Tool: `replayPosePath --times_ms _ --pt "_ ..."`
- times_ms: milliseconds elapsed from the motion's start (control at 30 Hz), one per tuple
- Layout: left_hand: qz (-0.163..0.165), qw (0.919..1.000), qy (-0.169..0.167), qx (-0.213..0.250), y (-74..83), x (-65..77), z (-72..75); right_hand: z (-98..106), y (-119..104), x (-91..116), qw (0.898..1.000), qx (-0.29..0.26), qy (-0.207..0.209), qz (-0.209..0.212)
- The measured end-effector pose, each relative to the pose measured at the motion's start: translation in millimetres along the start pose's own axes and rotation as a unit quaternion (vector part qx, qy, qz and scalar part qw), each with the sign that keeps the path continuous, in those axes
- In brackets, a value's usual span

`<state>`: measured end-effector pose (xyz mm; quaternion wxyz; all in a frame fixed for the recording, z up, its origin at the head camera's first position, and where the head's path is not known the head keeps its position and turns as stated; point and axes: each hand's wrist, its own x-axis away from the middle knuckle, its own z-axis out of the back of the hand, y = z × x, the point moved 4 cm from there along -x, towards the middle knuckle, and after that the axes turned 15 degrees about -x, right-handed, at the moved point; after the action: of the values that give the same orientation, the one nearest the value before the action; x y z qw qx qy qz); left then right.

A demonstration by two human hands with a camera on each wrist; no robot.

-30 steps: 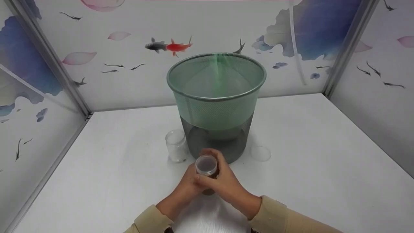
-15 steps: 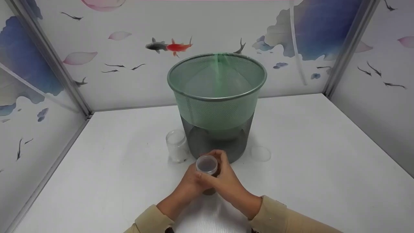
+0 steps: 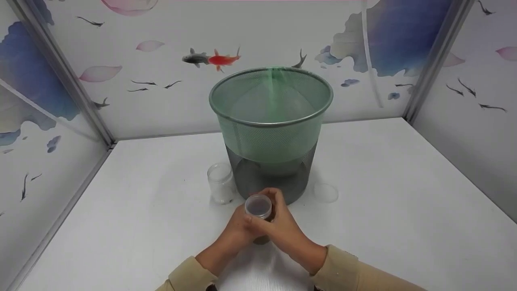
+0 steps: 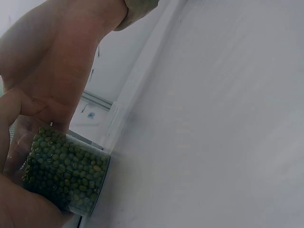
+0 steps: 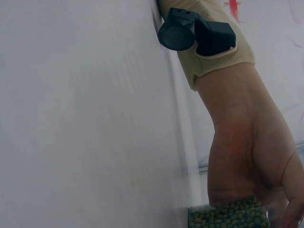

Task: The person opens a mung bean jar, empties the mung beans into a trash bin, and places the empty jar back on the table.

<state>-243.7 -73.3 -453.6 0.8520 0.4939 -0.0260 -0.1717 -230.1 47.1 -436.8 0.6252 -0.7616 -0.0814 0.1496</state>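
In the head view, both hands grip a clear jar (image 3: 259, 207) upright near the table's front. The left hand (image 3: 237, 227) holds its left side. The right hand (image 3: 283, 227) wraps its right side, thumb across the front and fingers behind. Both wrist views show the jar's lower part full of green beans (image 4: 66, 168). Whether a lid sits on its pale round top I cannot tell. A second clear jar (image 3: 220, 184) stands open-topped just left of the mesh bin (image 3: 270, 139); its contents are unclear. A clear round disc, like a lid (image 3: 325, 192), lies right of the bin.
The wire mesh bin, lined with a green bag (image 3: 274, 97), stands behind the hands, close to them. White table (image 3: 404, 194) extends to both sides. Printed panels (image 3: 169, 101) with metal corner posts (image 3: 438, 60) enclose the back and sides.
The right hand's fingers behind the jar shifted slightly to the right between the first frame and the middle one. Hands and jar otherwise stay in place.
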Motion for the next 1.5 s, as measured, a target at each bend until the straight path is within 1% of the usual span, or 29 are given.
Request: replayPosePath --times_ms 200,400,767,1033,1333,1500 --pt "-0.009 0.9998 -0.011 0.017 -0.4 1.6 -0.1 -1.3 1.3 0.1 1.0 -0.004 -0.009 -0.003" --pt "-0.001 0.9999 -0.009 0.012 -0.4 2.1 -0.3 -2.1 1.3 0.5 1.0 0.003 -0.02 0.003" --pt "0.009 0.9998 -0.01 0.016 -0.9 2.6 -0.4 -2.1 0.5 1.1 1.0 0.001 -0.024 -0.005" --pt "0.004 0.9995 -0.014 0.029 0.0 2.6 -0.6 -0.4 -0.5 1.2 1.0 0.006 -0.011 0.001" --pt "0.003 0.9999 -0.013 0.009 1.2 2.3 -0.1 -0.1 0.4 1.2 1.0 -0.005 -0.009 0.009" --pt "0.005 0.9999 -0.01 0.011 0.6 2.4 -0.2 -0.1 0.4 0.7 1.0 -0.002 -0.006 0.008"
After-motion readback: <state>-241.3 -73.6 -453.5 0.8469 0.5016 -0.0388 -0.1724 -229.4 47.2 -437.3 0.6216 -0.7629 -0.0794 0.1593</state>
